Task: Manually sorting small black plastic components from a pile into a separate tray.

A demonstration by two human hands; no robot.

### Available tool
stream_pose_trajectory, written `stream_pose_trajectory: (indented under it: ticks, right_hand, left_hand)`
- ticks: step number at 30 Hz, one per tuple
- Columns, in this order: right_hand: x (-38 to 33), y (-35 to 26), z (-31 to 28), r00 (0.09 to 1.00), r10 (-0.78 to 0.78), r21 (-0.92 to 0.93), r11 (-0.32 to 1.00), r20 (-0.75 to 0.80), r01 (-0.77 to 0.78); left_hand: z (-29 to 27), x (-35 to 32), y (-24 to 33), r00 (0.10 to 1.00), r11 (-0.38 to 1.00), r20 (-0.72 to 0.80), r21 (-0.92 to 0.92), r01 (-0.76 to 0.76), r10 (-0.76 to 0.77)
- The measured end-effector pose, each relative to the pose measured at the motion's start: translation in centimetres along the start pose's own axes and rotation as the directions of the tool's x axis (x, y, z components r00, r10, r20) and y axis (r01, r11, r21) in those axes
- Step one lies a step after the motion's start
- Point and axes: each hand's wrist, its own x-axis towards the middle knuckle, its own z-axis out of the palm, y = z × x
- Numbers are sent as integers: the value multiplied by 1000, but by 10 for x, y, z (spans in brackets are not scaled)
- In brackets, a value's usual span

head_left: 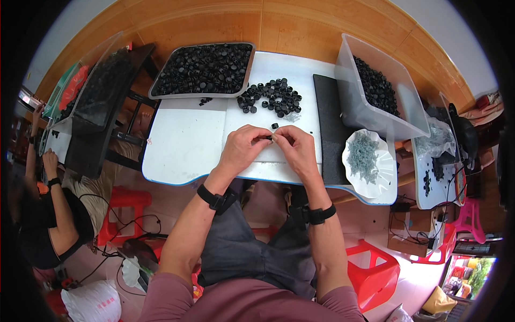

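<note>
Small black plastic cap (270, 138) sits pinched between both hands, left hand (242, 147) and right hand (296, 148) clenched around it above the white table's (182, 142) near edge; seemingly mid-assembly, needing steady fingertip alignment.

White work table (182, 155) against a wood-panelled wall (225, 27), red plastic stools (375, 271) on pale pinkish floor (161, 198).

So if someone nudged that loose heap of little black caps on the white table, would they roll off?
Probably they would scatter rather than roll far: the black caps look short and flat-ended. They seem light, likely plastic, so a nudge would slide them easily on the smooth white table. One tipped on edge might roll.
</note>
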Motion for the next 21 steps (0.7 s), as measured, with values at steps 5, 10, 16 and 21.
stream_pose_trajectory:
  ticks: [5, 10, 16, 21]
  right_hand:
    - [-2, 1, 4, 999, 25, 108, 994, -40, -20]
    - [-4, 7, 0, 995, 58, 151, 988, -83, -45]
    - [-4, -3, -1, 997, -52, 111, 992, -50, 57]
    - [-4, 0, -1, 999, -31, 93, 995, -27, 33]
  left_hand:
    - [0, 0, 3, 999, 999, 10, -20, 47, -46]
    - [3, -1, 7, 992, 988, -18, -87, 126, -128]
    - [0, -1, 7, 996, 987, 1, -135, 90, -90]
    - [-1, -1, 7, 995, 985, 8, -139, 100, -99]
